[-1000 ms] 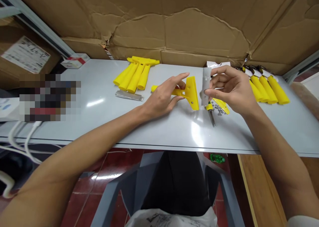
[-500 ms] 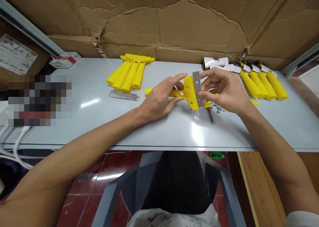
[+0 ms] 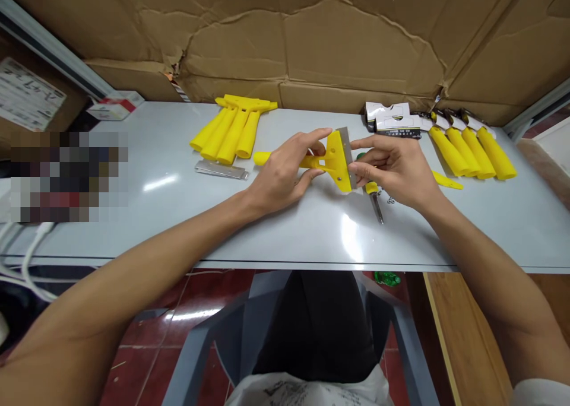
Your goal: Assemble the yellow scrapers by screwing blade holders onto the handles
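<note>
Loose handles (image 3: 234, 134): yellow plastic tubes with wide heads, left of the held handle (image 3: 339, 167) and farther back.
Blade stack (image 3: 220, 171): flat, shiny metal strips, left of the held handle.
Left hand (image 3: 285, 168): curled, pinching the held handle at its neck.
Held handle: between the hands, flared end facing right; glossy tabletop (image 3: 267, 240) spreads below it to a straight front edge.
Blade (image 3: 347, 151): thin, straight-edged metal along the held handle's flared end; whether flush, I cannot tell.
Screwdriver (image 3: 377, 205): slim metal shaft, just right of the held handle.
Right hand (image 3: 396, 164): fingertips pinching the blade.
White-sleeved tools (image 3: 465, 151): rounded yellow grips, well right of the held handle.
</note>
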Demonstrator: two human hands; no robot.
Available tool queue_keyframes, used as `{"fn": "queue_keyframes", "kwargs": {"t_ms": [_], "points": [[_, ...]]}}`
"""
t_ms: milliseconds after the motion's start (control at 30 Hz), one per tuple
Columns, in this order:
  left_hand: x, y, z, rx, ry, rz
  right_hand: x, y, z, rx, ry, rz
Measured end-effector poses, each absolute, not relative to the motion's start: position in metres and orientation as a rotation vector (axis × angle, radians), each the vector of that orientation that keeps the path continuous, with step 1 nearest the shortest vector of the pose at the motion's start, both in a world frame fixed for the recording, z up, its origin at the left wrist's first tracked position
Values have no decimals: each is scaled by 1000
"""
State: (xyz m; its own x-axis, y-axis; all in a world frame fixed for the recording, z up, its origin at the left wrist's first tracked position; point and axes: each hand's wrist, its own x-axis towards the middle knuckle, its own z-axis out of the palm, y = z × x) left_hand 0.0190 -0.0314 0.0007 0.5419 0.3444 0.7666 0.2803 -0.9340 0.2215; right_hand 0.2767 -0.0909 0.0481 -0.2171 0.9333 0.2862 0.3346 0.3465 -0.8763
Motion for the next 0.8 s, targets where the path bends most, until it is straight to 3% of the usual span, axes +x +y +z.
{"fn": "queue_keyframes", "kwargs": {"t_ms": [600, 800], "points": [[22, -33, 5, 2835, 451, 1429, 266, -96, 48, -1318, -1767, 795], [20, -32, 5, 2878, 434, 1416, 262, -97, 52, -1262, -1621, 977]]}}
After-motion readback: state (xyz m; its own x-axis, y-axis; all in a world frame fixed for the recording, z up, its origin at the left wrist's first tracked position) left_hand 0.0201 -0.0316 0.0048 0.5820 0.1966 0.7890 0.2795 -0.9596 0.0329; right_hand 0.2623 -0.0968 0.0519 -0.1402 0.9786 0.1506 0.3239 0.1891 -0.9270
